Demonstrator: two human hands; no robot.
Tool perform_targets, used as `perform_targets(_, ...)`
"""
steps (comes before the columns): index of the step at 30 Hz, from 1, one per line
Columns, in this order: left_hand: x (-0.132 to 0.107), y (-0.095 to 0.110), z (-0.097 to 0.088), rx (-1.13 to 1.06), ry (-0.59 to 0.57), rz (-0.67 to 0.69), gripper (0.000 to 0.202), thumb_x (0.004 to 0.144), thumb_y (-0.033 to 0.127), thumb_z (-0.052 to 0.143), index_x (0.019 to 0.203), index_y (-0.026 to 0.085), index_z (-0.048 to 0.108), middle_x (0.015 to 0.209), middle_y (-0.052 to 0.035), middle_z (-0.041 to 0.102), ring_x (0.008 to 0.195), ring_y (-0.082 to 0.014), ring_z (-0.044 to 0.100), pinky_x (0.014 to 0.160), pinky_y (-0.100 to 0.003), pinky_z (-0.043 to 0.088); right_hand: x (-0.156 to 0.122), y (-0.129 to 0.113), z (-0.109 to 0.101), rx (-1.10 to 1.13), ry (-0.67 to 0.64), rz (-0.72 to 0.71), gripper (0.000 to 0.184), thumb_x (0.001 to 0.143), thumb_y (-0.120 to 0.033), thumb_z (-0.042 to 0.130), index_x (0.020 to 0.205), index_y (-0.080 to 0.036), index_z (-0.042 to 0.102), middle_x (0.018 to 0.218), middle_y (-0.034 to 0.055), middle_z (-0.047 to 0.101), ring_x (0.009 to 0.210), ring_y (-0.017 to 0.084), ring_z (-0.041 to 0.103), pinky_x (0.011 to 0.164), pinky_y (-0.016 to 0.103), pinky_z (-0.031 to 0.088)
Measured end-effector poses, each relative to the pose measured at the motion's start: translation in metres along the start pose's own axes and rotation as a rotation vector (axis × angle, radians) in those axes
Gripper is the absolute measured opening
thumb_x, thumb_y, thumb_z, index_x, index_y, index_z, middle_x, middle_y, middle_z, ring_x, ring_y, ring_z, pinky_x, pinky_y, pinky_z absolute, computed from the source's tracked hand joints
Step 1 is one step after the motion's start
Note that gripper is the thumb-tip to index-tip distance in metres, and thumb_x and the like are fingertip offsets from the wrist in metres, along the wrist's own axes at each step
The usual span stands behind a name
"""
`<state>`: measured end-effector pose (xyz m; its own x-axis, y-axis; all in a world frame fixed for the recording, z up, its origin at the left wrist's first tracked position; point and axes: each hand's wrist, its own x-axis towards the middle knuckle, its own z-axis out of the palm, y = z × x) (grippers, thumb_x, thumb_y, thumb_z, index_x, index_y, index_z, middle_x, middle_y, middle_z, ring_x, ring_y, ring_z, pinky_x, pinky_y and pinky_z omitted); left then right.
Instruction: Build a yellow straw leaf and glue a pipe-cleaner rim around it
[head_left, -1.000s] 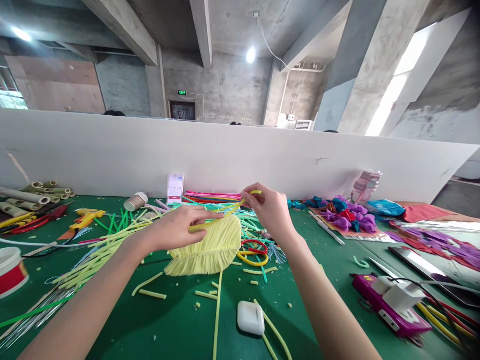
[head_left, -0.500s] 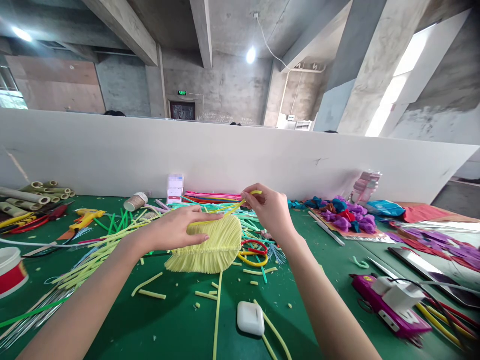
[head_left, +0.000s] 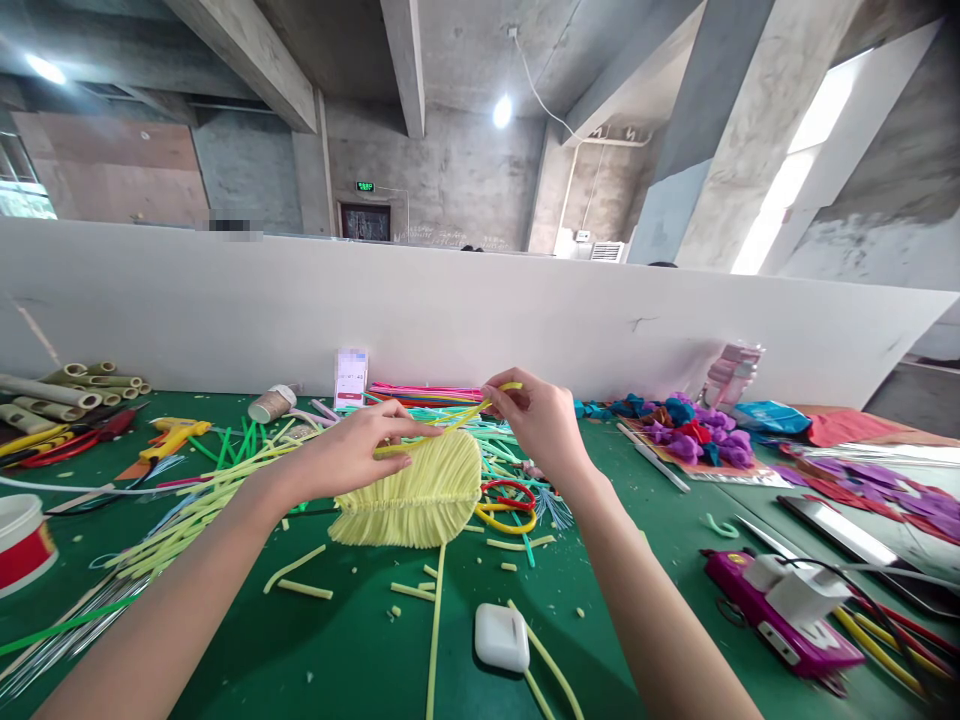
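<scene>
- A yellow leaf (head_left: 420,495) of packed fuzzy strands lay on the green table (head_left: 337,650), close in front of the person, its fringed edge facing them
- A yellow strand (head_left: 450,422) ran along the leaf's far edge and rose up and to the right, off the leaf
- The left hand (head_left: 352,455) sat over the leaf's far left part, thumb and fingers closed in a pinch on the low end of the yellow strand
- The right hand (head_left: 544,420) hovered above and to the right of the leaf, thumb and forefinger pinched shut on the strand's upper end, other fingers curled
- Red and yellow rings (head_left: 508,503) lay just to the right of the leaf, touching one another
- Short yellow offcuts (head_left: 304,588) were scattered on the near side of the leaf
- A white case (head_left: 501,636) lay nearer the person than the leaf, a little to its right
- A yellow glue gun (head_left: 174,436) lay well to the left of the leaf, beyond a heap of loose strands
- A purple and blue pile (head_left: 694,425) sat far right of the leaf, and a pink device (head_left: 787,610) lay nearer on that same side
</scene>
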<state>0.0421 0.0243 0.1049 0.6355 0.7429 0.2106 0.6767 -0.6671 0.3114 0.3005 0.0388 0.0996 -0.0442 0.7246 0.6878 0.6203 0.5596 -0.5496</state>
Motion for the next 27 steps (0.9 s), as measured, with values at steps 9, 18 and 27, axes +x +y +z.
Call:
perform_targets(9, 0.0001, 0.0008, -0.0001, -0.027, -0.004, -0.014, 0.048, 0.091, 0.030, 0.052, 0.138, 0.041, 0.052, 0.124, -0.0047, 0.050, 0.094, -0.0201, 0.060, 0.080, -0.031, 0.046, 0.0004, -0.0007, 0.0002, -0.004, -0.009, 0.004, 0.019, 0.089, -0.040, 0.061, 0.085, -0.022, 0.067, 0.064, -0.0009, 0.072, 0.062, 0.015, 0.070, 0.061, 0.024, 0.047)
perform_targets(18, 0.0016, 0.0042, 0.0014, -0.053, 0.065, 0.030, 0.043, 0.091, 0.030, 0.054, 0.133, 0.037, 0.057, 0.124, -0.0052, 0.055, 0.099, -0.0212, 0.060, 0.082, -0.032, 0.049, -0.0001, -0.0011, 0.0006, -0.016, -0.012, 0.002, 0.018, 0.089, -0.039, 0.061, 0.086, -0.023, 0.067, 0.064, -0.0011, 0.072, 0.061, 0.015, 0.070, 0.062, 0.025, 0.048)
perform_targets(27, -0.0009, 0.0056, -0.0008, 0.004, 0.040, 0.016, 0.046, 0.089, 0.033, 0.058, 0.134, 0.042, 0.055, 0.131, -0.0040, 0.050, 0.111, -0.0260, 0.057, 0.093, -0.040, 0.046, -0.0012, -0.0052, -0.0011, -0.004, -0.015, -0.002, 0.018, 0.089, -0.038, 0.061, 0.085, -0.022, 0.067, 0.066, -0.0004, 0.073, 0.062, 0.015, 0.070, 0.062, 0.025, 0.049)
